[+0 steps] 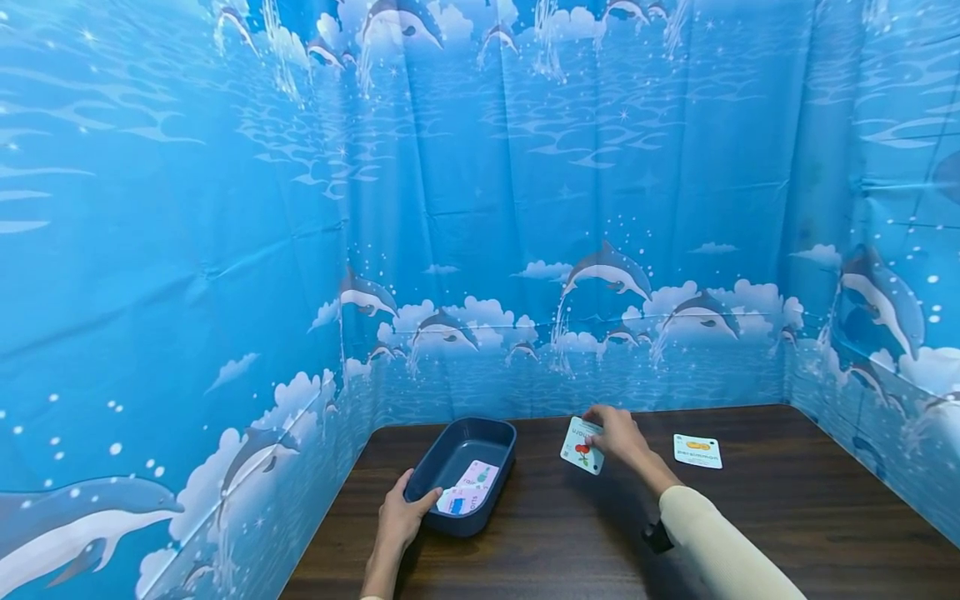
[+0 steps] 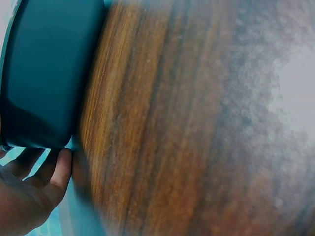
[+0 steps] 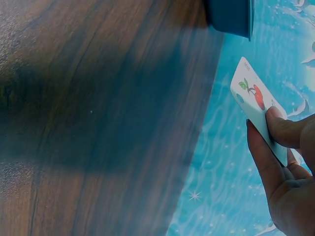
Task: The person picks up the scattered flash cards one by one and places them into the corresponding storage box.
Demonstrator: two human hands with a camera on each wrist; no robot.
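Note:
A dark blue rectangular bin point(image 1: 501, 492) stands on the table, and my left hand point(image 1: 401, 515) grips its near left corner with the thumb over the rim. Inside it lie pink-and-white picture cards point(image 1: 480, 477). In the left wrist view, the fingers point(image 2: 61, 169) touch the bin's end. To the right of the bin, my right hand point(image 1: 618, 433) pinches a card with red cherries point(image 1: 579, 454) between thumb and fingers, raised and tilted above the table. The right wrist view shows the cherry card point(image 3: 253, 96) with the thumb on its printed face.
Another card with an orange-yellow picture point(image 1: 697, 451) lies flat on the dark wooden table point(image 1: 555, 550), right of my right hand. Blue dolphin-print curtains point(image 1: 465, 217) hang along the table's back and sides. A dark band point(image 1: 657, 537) sits at my right wrist.

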